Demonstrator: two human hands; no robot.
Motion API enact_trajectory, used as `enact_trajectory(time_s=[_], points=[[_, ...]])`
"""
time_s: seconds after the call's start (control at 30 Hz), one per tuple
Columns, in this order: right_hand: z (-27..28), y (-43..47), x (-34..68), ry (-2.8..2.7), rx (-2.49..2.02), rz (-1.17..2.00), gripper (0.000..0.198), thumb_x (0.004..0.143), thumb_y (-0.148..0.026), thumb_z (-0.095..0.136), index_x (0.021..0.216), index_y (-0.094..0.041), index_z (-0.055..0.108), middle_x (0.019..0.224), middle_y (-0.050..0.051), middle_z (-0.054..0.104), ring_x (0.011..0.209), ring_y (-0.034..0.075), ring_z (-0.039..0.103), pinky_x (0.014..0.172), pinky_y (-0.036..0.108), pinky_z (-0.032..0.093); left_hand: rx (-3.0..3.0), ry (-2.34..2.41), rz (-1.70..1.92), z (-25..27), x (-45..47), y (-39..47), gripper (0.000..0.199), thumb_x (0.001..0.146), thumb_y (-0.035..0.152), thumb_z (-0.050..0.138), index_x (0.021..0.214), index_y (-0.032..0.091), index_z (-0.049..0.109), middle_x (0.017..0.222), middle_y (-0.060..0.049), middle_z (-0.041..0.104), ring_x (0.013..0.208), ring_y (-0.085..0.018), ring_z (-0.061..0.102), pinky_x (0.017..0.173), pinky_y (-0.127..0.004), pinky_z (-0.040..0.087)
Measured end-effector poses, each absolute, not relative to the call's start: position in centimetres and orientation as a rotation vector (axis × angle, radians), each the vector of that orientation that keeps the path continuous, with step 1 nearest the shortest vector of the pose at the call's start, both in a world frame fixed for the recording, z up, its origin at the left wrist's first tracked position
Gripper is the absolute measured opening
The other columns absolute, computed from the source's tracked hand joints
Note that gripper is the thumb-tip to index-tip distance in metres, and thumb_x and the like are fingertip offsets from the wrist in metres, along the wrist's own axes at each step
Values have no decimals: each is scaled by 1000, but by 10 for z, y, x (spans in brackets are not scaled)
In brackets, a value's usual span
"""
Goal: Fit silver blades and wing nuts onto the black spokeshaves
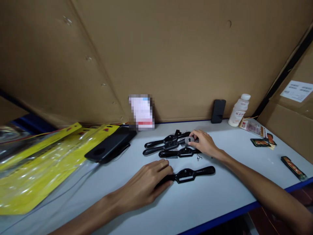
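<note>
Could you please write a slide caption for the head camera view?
Left hand grips a black two-handled tool; right hand holds a grey piece near similar tools.

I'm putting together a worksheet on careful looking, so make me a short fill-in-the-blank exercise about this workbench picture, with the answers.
1. The nearest tool, with one handle in the grip of the left hand, is coloured ____.
2. The right hand, holding a grey disc, is ____ away from the camera than the other hand.
3. The plastic packs at the left have ____ backing.
4. The bottle beside the black phone has a ____ cap.

Missing words: black; farther; yellow; white.
</note>
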State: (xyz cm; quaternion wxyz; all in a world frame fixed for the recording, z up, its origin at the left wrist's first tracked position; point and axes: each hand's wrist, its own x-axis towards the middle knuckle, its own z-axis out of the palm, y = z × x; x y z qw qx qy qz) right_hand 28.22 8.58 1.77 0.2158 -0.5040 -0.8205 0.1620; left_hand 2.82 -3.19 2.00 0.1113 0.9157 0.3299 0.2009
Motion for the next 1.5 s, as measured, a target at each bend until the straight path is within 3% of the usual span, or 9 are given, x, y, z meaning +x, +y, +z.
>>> enact_trajectory(time_s=[0.23, 0.77, 1.0, 1.13, 1.3, 1.5], points=[[17, 89, 284, -2207, -1428, 539, 15, 88, -25, 74, 101, -23, 65, 102, 4, 73, 89, 20, 63, 73, 33, 40, 2893, 881, 553, 22, 26, -32, 36, 106, 16, 43, 137, 24, 58, 95, -5, 64, 81, -19, 59, 69, -30, 50], [22, 85, 284, -2244, -1449, 521, 15, 90, -25, 70, 104, -24, 66, 98, 4, 73, 83, 20, 63, 71, 33, 39, 2808, 919, 595, 23, 27, -33, 35, 99, 18, 52, 132, 25, 63, 104, -7, 64, 90, -23, 59, 81, -37, 52], [22, 84, 284, -2250, -1441, 518, 16, 89, -24, 71, 105, -24, 67, 96, 3, 72, 82, 19, 62, 70, 31, 38, 2841, 1000, 586, 17, 23, -36, 44, 98, 27, 60, 141, 23, 51, 120, -8, 65, 111, -27, 62, 102, -47, 51], [22, 85, 283, -2225, -1427, 539, 16, 87, -20, 72, 102, -22, 67, 91, 2, 71, 78, 17, 60, 69, 30, 37, 2837, 997, 575, 18, 22, -36, 38, 99, 28, 59, 136, 24, 54, 120, -7, 66, 112, -27, 61, 102, -44, 50], [36, 81, 286, -1992, -1221, 674, 8, 87, -18, 67, 82, -20, 61, 74, -1, 65, 70, 15, 57, 69, 28, 41, 2835, 944, 526, 23, 26, -34, 11, 99, 24, 53, 108, 22, 59, 104, -6, 65, 95, -24, 60, 89, -40, 49], [47, 47, 286, -1989, -978, 1255, 14, 83, -28, 72, 79, -21, 60, 67, -3, 62, 59, 13, 54, 59, 28, 41, 2973, 834, 550, 21, 22, -29, 16, 103, 20, 51, 88, 19, 56, 82, -2, 62, 71, -18, 56, 69, -32, 43]])
